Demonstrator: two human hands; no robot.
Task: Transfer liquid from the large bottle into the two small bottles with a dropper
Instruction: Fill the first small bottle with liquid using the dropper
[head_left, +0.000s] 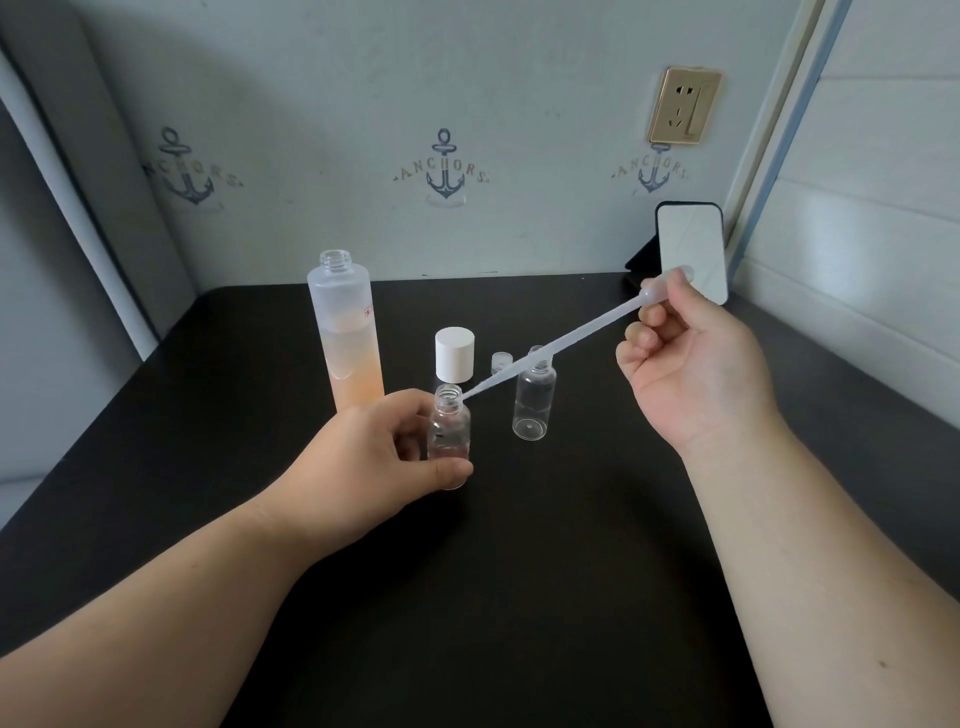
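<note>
Wallpaper (363, 130) reads "ANCHORS"; left hand (374, 457) grips a small bottle (449, 431) mid-tabletop (519, 571), right hand (696, 364) pinches the dropper (550, 345), tip at that bottle's rim

We note a dark counter (545, 597). Standing on it: tall frosted bottle (346, 332), uncapped, orange liquid low inside; white cap (455, 354); small clear cap (501, 361); two small clear bottles, near one (449, 441) and far one (534, 402). A mirror (691, 252) stands at the back right corner.

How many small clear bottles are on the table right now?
2: one small bottle held by the left hand, dropper tip at its mouth; the other small bottle stands free to its right.
</note>
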